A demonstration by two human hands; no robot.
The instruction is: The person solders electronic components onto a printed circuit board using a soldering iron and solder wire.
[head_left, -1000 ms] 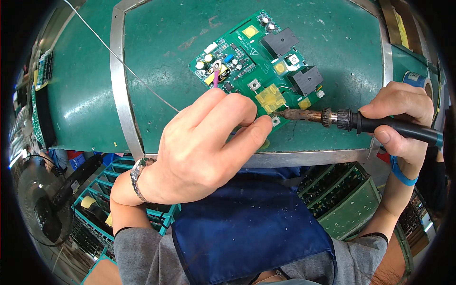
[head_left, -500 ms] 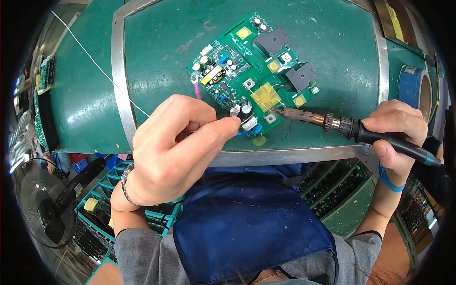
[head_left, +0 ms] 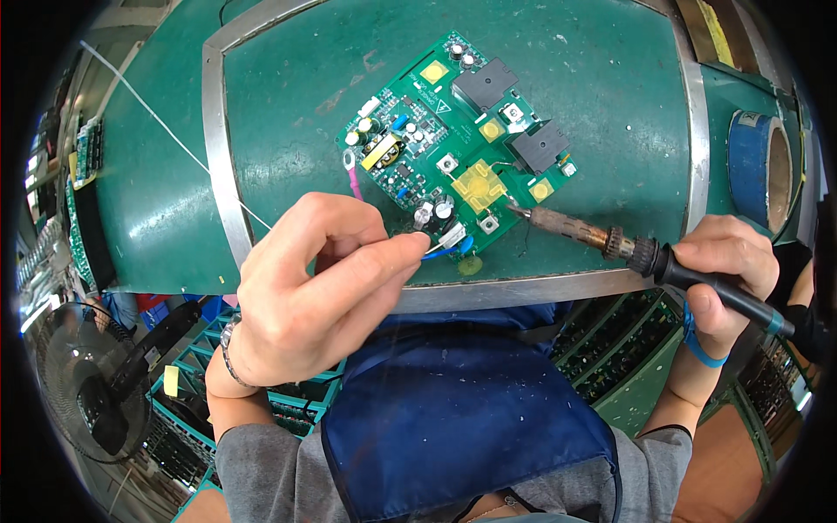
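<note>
A green circuit board [head_left: 418, 122] lies tilted on the bench, carrying two black block components [head_left: 486, 84], small capacitors and a yellow square patch [head_left: 479, 186]. My right hand [head_left: 728, 261] grips a soldering iron [head_left: 645, 254] by its black handle; its tip is by the near-right edge of the patch, close to a square metal terminal [head_left: 489, 224]. Whether the tip touches the board I cannot tell. My left hand [head_left: 323, 288] is closed in a pinch at the board's near edge, holding a thin silvery solder wire [head_left: 161, 122]. A blue lead [head_left: 440, 254] shows beside its fingertips.
A metal strip [head_left: 540, 289] edges the green bench top. At the right stands a blue tape roll [head_left: 760, 172]. Slotted racks of boards [head_left: 602, 349] are below the bench, and a black fan [head_left: 87, 383] is at lower left. A pink lead [head_left: 354, 179] sticks out from the board.
The whole view has shifted slightly, with the board a little farther left and lower. The iron's tip has drawn slightly right of the yellow patch. Both hands keep their grips.
</note>
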